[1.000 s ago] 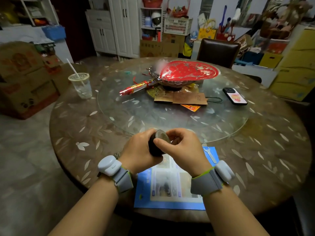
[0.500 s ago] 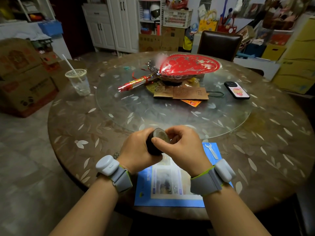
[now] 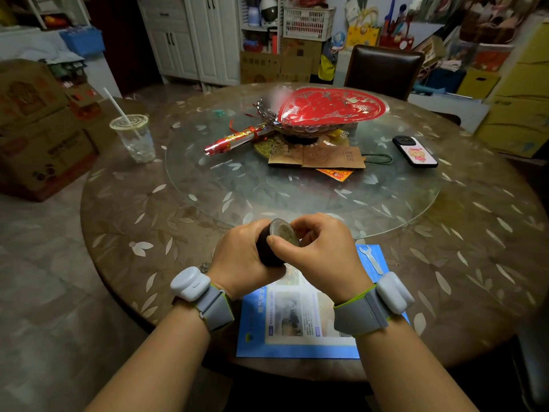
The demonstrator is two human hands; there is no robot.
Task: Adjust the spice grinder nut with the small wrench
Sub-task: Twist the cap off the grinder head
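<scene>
My hands (image 3: 292,251) cover most of the dark grinder (image 3: 269,251), so its nut is out of sight. My right wristband hides the wrench's (image 3: 369,258) near end. At twelve o'clock, a blurred patch (image 3: 277,98) sits beside the red plate (image 3: 332,107).

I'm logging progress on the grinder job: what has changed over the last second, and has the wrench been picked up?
Nothing visibly changed. The left hand still grips the dark spice grinder, and the right hand still pinches its end, thumb on the rim. The small wrench stays untouched on the blue sheet. Only the camera view shifted slightly.
</scene>
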